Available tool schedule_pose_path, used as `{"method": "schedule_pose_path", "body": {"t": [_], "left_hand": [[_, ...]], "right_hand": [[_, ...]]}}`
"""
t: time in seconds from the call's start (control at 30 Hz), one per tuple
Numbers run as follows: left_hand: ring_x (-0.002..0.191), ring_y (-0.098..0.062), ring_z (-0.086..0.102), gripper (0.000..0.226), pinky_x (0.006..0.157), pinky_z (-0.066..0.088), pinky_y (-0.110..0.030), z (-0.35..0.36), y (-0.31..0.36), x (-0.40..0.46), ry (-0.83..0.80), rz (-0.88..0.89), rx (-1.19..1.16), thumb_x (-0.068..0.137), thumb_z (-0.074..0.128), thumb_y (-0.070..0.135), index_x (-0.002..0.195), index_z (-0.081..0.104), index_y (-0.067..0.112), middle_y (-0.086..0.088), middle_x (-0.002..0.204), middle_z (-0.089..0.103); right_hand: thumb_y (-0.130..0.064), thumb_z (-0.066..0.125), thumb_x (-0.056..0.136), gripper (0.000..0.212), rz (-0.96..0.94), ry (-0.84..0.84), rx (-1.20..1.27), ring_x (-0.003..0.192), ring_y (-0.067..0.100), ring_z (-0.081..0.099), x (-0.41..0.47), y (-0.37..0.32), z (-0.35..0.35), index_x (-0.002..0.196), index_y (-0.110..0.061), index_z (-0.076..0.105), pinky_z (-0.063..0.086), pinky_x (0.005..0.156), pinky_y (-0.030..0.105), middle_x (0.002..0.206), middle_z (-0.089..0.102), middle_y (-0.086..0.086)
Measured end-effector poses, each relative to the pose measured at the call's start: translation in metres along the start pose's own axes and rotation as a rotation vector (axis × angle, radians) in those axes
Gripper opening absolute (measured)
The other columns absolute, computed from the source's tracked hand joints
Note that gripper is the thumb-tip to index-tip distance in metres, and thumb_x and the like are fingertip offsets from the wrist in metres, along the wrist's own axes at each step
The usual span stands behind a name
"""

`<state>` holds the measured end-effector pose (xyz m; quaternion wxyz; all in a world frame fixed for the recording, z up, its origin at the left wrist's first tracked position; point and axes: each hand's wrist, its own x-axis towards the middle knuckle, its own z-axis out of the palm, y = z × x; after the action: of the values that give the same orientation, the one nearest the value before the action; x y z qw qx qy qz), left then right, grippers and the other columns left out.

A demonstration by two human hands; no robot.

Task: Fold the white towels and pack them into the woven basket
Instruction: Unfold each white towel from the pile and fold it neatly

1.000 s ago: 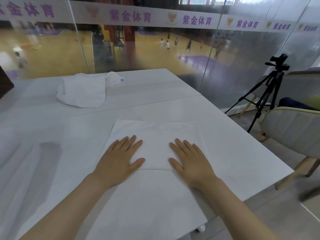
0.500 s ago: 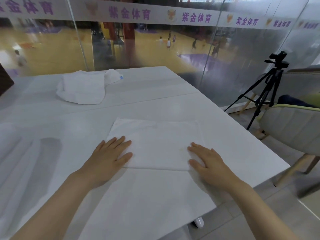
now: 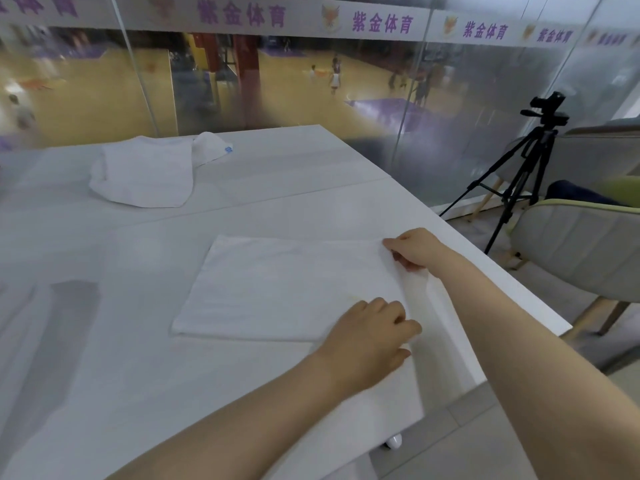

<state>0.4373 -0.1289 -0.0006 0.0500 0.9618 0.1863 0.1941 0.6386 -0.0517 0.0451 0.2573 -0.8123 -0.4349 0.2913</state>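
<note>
While a crumpled white towel (image 3: pixel 145 174) lies in a loose heap at the far left of the white surface (image 3: pixel 86 341), with a small blue tag at its right end, a second, folded white towel (image 3: pixel 277 289) lies flat near the front edge. This folded towel's long axis runs left to right, its fold edge facing the person, and a lower layer of it spreads toward the near edge of the surface. The left hand (image 3: pixel 367 337) rests on the towel's near right corner, fingers curled and pinching the cloth. The right hand (image 3: pixel 414 249) grips the far right corner, fingers curled around the raised edge. Beyond the surface's right side stand a black tripod (image 3: pixel 512 181) carrying a camera and a grey chair (image 3: pixel 581 247).
</note>
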Motion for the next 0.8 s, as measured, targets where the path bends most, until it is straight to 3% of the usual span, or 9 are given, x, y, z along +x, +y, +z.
{"method": "schedule_pose_path", "body": {"t": [0.1, 0.2, 0.33, 0.47, 0.6, 0.73, 0.8], "left_hand": [[0.066, -0.02, 0.053, 0.016, 0.053, 0.039, -0.028, 0.011, 0.001, 0.011, 0.036, 0.025, 0.06, 0.079, 0.069, 0.028, 0.092, 0.068, 0.02, 0.0, 0.081, 0.057], [0.06, -0.018, 0.05, 0.013, 0.048, 0.031, -0.026, 0.015, 0.0, 0.018, 0.047, -0.024, 0.035, 0.077, 0.068, 0.029, 0.083, 0.063, 0.018, 0.002, 0.075, 0.054], [0.055, -0.015, 0.047, 0.021, 0.048, 0.023, -0.025, 0.017, 0.009, 0.02, 0.058, -0.093, 0.083, 0.07, 0.07, 0.031, 0.077, 0.054, 0.018, 0.003, 0.069, 0.052], [0.049, -0.014, 0.042, 0.015, 0.043, 0.019, -0.026, 0.018, 0.014, 0.021, 0.119, -0.148, 0.125, 0.07, 0.063, 0.026, 0.071, 0.05, 0.018, 0.003, 0.061, 0.046], [0.049, -0.015, 0.038, 0.012, 0.039, 0.027, -0.026, 0.014, 0.015, 0.015, 0.232, -0.226, -0.061, 0.082, 0.046, 0.025, 0.075, 0.047, 0.015, 0.003, 0.065, 0.044], [0.062, -0.012, 0.041, 0.012, 0.057, 0.038, -0.031, -0.006, 0.016, 0.007, 0.25, -0.384, -0.508, 0.09, 0.048, 0.015, 0.08, 0.041, 0.017, 0.003, 0.075, 0.045], [0.066, -0.01, 0.043, 0.013, 0.061, 0.04, -0.028, -0.018, 0.017, 0.002, 0.317, -0.461, -0.672, 0.09, 0.05, 0.013, 0.081, 0.042, 0.016, 0.002, 0.077, 0.048]], "right_hand": [[-0.032, 0.069, 0.087, 0.031, 0.083, -0.123, 0.017, 0.064, 0.023, 0.054, 0.007, -0.009, -0.008, 0.078, -0.003, 0.063, 0.052, 0.068, 0.031, 0.069, 0.063, 0.006], [-0.024, 0.072, 0.086, 0.023, 0.109, -0.192, -0.052, 0.065, 0.021, 0.053, 0.013, -0.013, -0.009, 0.079, -0.005, 0.062, 0.054, 0.065, 0.029, 0.071, 0.06, 0.007], [-0.022, 0.067, 0.087, 0.027, 0.08, -0.184, -0.194, 0.055, 0.021, 0.049, 0.017, -0.017, 0.001, 0.068, -0.007, 0.055, 0.046, 0.056, 0.027, 0.063, 0.054, 0.009], [-0.03, 0.06, 0.088, 0.034, 0.011, -0.086, -0.293, 0.067, 0.024, 0.05, 0.014, -0.011, 0.01, 0.064, -0.009, 0.049, 0.039, 0.064, 0.029, 0.066, 0.053, 0.007], [-0.03, 0.056, 0.092, 0.034, 0.021, -0.046, -0.206, 0.064, 0.02, 0.047, 0.009, -0.007, 0.012, 0.067, -0.009, 0.047, 0.036, 0.059, 0.028, 0.07, 0.051, 0.007], [-0.026, 0.054, 0.09, 0.025, 0.074, -0.08, -0.033, 0.07, 0.027, 0.062, 0.001, -0.019, -0.001, 0.087, -0.002, 0.062, 0.054, 0.071, 0.031, 0.086, 0.067, 0.013], [-0.024, 0.053, 0.09, 0.021, 0.041, -0.084, -0.012, 0.062, 0.021, 0.06, -0.007, -0.037, -0.007, 0.084, -0.005, 0.06, 0.051, 0.057, 0.024, 0.081, 0.065, 0.007]]}}
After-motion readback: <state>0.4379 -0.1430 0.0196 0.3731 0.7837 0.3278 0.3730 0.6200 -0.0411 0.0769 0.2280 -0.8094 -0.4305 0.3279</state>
